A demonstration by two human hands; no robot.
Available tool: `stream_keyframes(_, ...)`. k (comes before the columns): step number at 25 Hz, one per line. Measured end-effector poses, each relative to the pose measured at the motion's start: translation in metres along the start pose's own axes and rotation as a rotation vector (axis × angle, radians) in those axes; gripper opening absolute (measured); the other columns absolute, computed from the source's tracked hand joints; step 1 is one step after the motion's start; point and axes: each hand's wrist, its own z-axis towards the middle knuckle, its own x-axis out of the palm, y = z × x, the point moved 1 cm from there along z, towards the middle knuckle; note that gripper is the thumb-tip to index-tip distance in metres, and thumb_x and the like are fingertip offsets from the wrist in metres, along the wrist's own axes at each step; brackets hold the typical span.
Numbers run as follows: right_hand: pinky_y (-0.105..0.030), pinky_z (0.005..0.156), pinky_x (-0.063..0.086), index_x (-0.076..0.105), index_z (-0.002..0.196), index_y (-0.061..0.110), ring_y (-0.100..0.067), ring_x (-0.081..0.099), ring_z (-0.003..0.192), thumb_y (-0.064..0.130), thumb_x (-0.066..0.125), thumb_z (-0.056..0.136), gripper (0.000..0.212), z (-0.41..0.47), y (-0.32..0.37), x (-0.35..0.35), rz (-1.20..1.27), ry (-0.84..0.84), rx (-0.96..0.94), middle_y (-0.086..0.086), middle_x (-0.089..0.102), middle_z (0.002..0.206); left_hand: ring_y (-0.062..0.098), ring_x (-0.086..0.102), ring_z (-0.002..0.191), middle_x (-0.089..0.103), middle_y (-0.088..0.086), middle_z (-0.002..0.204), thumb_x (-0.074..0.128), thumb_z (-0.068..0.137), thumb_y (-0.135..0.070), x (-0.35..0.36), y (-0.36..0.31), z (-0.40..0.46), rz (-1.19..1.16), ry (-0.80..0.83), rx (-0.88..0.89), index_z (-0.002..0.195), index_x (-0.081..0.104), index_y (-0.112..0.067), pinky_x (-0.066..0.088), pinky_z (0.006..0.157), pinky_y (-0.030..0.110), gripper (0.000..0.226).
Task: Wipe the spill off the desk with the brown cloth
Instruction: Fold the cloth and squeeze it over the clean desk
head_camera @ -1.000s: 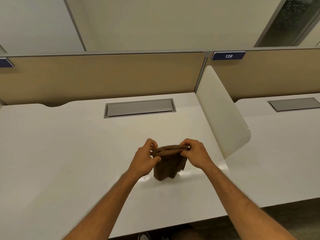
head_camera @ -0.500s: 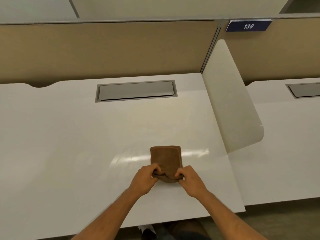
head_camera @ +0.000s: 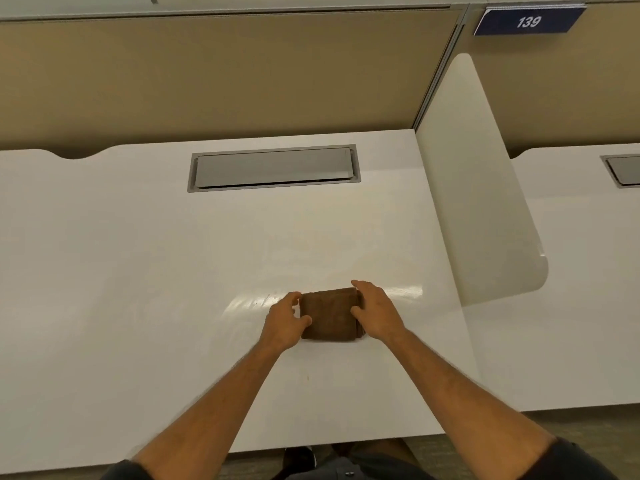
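- Low centre of the frame: folded cloth [head_camera: 329,314] lies flat on the bench [head_camera: 138,271].
- Left hand [head_camera: 285,322] and right hand [head_camera: 375,315] flank it, fingers loosely spread, touching its sides.
- Spill possibly the faint streaks just left.

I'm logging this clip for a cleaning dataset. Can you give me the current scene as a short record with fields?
setting: white desk in a cubicle, tan partition behind
cloth: brown cloth, folded into a compact rectangle, lying flat on the desk
left hand: left hand on the cloth's left edge, thumb on top
right hand: right hand on the cloth's right edge, fingers extended
grip: neither hand closed around the cloth; both flank it
spill: small faint marks left of the cloth; extent unclear in the glare
other: grey cable hatch; white divider; sign 139
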Motion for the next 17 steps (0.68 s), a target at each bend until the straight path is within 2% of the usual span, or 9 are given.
stream_keyframes(2,-0.036,0.126,0.018,0.035,0.159,0.014,-0.027,0.022,0.157,0.019,0.065,0.097,0.068,-0.002,-0.007,0.017,-0.134,-0.022,-0.177,-0.005,0.032,0.167,0.029,0.059,0.129,0.059,0.009,0.144,0.076,0.091,-0.02,0.01,0.012,-0.006,-0.004,-0.017,-0.101,0.151,0.047,-0.011,0.049,0.105,0.037,0.067)
stream_keyframes(5,-0.048,0.129,0.005,0.023,0.163,0.016,-0.03,0.002,0.159,0.036,0.066,0.096,0.083,0.0,-0.015,0.047,-0.402,0.028,-0.467,-0.003,0.013,0.172,0.025,0.062,0.121,0.065,0.01,0.136,0.075,0.094,-0.025,0.026,0.023,-0.009,-0.143,-0.015,-0.183,0.148,0.05,-0.009,0.047,0.095,0.03,0.061)
stream_keyframes(7,-0.051,0.126,-0.006,0.013,0.165,0.02,-0.03,-0.011,0.157,0.049,0.06,0.097,0.088,0.003,-0.021,0.064,-0.534,0.087,-0.538,-0.002,-0.003,0.172,0.025,0.064,0.118,0.067,0.01,0.132,0.075,0.093,-0.023,0.031,0.023,-0.007,-0.265,-0.013,-0.226,0.144,0.052,-0.009,0.05,0.097,0.033,0.057)
stream_keyframes(9,-0.056,0.126,-0.005,0.009,0.165,0.021,-0.033,-0.011,0.157,0.055,0.058,0.096,0.091,0.008,-0.028,0.072,-0.582,0.097,-0.541,-0.005,-0.003,0.173,0.027,0.068,0.115,0.07,0.012,0.127,0.076,0.092,-0.016,0.033,0.019,-0.003,-0.377,0.006,-0.253,0.139,0.057,-0.006,0.055,0.097,0.038,0.051)
stream_keyframes(11,-0.06,0.126,0.003,0.006,0.165,0.017,-0.033,-0.008,0.158,0.054,0.063,0.094,0.098,0.01,-0.032,0.074,-0.582,0.082,-0.528,-0.006,0.0,0.173,0.03,0.07,0.11,0.073,0.014,0.12,0.077,0.089,-0.007,0.033,0.008,0.0,-0.464,0.009,-0.252,0.132,0.063,-0.003,0.058,0.093,0.037,0.046)
stream_keyframes(13,-0.063,0.125,0.013,0.002,0.162,0.013,-0.032,-0.003,0.157,0.041,0.069,0.094,0.1,0.006,-0.029,0.069,-0.448,0.051,-0.496,-0.005,0.003,0.171,0.035,0.071,0.11,0.073,0.02,0.115,0.079,0.084,-0.001,0.032,-0.008,0.003,-0.532,0.004,-0.227,0.125,0.067,-0.001,0.058,0.099,0.044,0.042)
stream_keyframes(15,-0.062,0.123,0.02,0.005,0.162,0.01,-0.033,0.013,0.158,0.014,0.067,0.096,0.09,0.002,-0.023,0.059,-0.09,-0.013,-0.465,-0.005,0.014,0.17,0.036,0.071,0.109,0.072,0.021,0.111,0.082,0.083,-0.005,0.029,-0.031,0.004,-0.547,0.007,-0.162,0.118,0.069,-0.004,0.059,0.098,0.046,0.037)
stream_keyframes(16,-0.055,0.125,0.024,0.01,0.163,0.015,-0.028,0.023,0.157,0.002,0.061,0.096,0.086,0.0,-0.018,0.05,0.153,-0.014,-0.407,0.001,0.022,0.17,0.034,0.073,0.107,0.072,0.018,0.108,0.083,0.084,-0.01,0.028,-0.043,0.005,-0.558,0.015,-0.12,0.116,0.069,-0.007,0.062,0.093,0.041,0.035)
stream_keyframes(17,-0.042,0.124,0.029,0.014,0.164,0.024,-0.018,0.031,0.154,-0.004,0.055,0.095,0.085,-0.001,-0.013,0.039,0.366,0.005,-0.342,0.011,0.03,0.167,0.03,0.074,0.105,0.072,0.014,0.108,0.082,0.086,-0.016,0.027,-0.055,0.008,-0.577,0.028,-0.073,0.116,0.07,-0.01,0.063,0.088,0.035,0.032)
